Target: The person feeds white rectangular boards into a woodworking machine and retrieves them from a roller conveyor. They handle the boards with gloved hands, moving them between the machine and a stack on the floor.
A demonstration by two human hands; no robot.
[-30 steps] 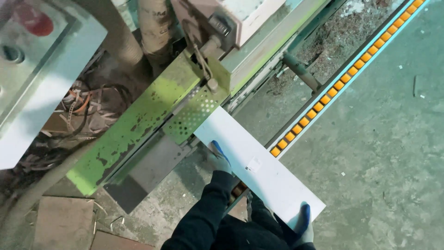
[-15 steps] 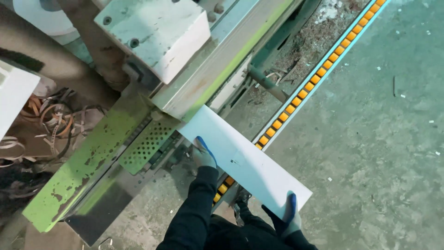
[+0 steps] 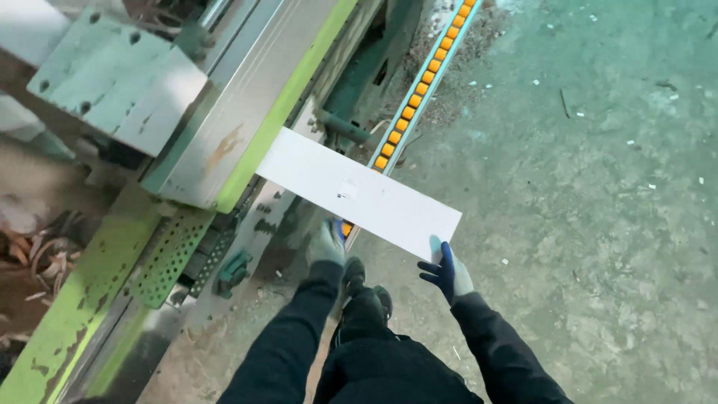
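You hold a white panel point(image 3: 359, 193) level at the machine point(image 3: 224, 142), both gloved hands under its near edge.

Your left hand point(image 3: 327, 245) grips the panel's near long edge about midway, fingers tucked beneath; your right hand point(image 3: 445, 271) pinches the near right corner, thumb on top. The panel's far end meets the machine's green-edged steel guide, and its middle crosses above a rail of orange rollers point(image 3: 419, 90) running away from you. Under the machine, a perforated green plate point(image 3: 168, 258) slopes toward scrap and shavings at the left. To your right lies a rough greenish concrete floor point(image 3: 598, 187), dusty and flecked with small white chips.
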